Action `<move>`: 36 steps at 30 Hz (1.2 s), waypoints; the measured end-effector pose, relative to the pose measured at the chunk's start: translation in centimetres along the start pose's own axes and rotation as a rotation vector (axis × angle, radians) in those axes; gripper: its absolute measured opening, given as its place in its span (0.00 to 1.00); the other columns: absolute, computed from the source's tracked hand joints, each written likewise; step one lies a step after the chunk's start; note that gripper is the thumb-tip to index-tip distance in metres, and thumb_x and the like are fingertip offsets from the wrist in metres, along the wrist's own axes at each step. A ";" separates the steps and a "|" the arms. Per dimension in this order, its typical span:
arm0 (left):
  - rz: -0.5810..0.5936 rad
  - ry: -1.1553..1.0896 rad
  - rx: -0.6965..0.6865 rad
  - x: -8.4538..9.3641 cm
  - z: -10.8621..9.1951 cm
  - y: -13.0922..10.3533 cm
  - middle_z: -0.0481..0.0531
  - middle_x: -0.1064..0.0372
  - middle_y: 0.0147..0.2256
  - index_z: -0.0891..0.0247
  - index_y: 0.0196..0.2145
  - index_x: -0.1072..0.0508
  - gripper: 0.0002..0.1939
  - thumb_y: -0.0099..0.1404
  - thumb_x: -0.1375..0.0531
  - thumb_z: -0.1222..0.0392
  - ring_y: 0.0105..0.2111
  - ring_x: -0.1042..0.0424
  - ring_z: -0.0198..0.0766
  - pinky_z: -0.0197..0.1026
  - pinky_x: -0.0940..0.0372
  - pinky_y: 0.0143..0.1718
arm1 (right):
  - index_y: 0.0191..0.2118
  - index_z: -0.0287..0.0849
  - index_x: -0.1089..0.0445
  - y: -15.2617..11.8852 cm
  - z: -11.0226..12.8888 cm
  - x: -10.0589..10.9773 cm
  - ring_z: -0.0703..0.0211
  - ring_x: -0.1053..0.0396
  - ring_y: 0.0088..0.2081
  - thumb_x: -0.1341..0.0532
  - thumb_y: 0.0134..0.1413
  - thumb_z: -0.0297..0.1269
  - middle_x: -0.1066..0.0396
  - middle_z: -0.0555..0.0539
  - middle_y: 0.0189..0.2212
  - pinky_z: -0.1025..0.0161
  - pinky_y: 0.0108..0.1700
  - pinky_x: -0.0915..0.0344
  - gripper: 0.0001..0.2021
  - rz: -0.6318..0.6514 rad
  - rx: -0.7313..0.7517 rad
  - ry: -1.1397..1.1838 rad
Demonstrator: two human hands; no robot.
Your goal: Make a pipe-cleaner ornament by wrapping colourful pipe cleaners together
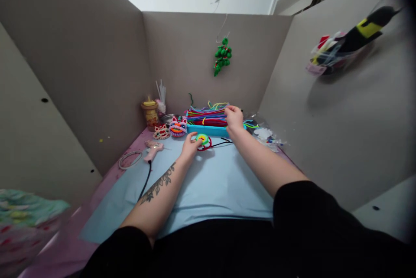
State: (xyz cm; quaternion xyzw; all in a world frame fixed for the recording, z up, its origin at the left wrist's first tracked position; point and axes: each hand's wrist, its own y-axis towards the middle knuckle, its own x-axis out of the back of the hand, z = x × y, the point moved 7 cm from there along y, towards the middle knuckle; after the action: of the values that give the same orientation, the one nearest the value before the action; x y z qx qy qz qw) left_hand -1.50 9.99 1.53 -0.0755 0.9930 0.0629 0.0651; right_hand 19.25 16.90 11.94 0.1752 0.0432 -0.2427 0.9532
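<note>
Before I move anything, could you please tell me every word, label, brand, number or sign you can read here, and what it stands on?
No text can be read.
Jar with the yellow top: surface detail too small to read.
Pink glue gun: no legible brand.
Clear packets: too small and blurred.
Blue tray: no lettering visible.

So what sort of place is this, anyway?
It looks like a small craft corner, a desk boxed in by panels. The blue tray full of colourful fuzzy stems, the pink glue gun and the green hanging ornament suggest handmade decorations.
</note>
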 end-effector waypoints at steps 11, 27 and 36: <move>0.014 -0.035 0.037 -0.1 1.4 0.3 0.46 0.35 0.22 0.64 0.45 0.34 0.23 0.50 0.37 0.61 0.24 0.32 0.34 0.34 0.41 0.26 | 0.38 0.42 0.26 6.7 -3.8 -3.6 0.54 0.30 0.40 0.46 0.44 0.25 0.26 0.44 0.37 0.62 0.42 0.38 0.16 0.315 0.224 -1.001; -0.052 -0.161 0.197 0.5 1.7 0.2 0.48 0.34 0.25 0.63 0.44 0.34 0.21 0.52 0.37 0.59 0.25 0.32 0.34 0.34 0.42 0.25 | 0.35 0.36 0.24 6.0 -6.0 -8.1 0.45 0.32 0.45 0.41 0.48 0.30 0.27 0.31 0.39 0.53 0.47 0.40 0.09 0.635 0.439 -1.506; -0.092 -0.161 0.207 0.9 2.3 0.6 0.47 0.33 0.26 0.61 0.45 0.36 0.23 0.51 0.37 0.58 0.24 0.32 0.34 0.34 0.44 0.24 | 0.42 0.45 0.27 8.2 0.6 -5.3 0.54 0.33 0.42 0.48 0.56 0.35 0.28 0.42 0.41 0.61 0.43 0.41 0.14 0.499 0.602 -1.472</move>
State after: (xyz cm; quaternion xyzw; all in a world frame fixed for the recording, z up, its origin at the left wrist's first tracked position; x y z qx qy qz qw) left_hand -2.23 10.79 -0.79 -0.1086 0.9813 -0.0370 0.1548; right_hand 18.52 25.73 15.97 0.2233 -0.6978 -0.0782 0.6761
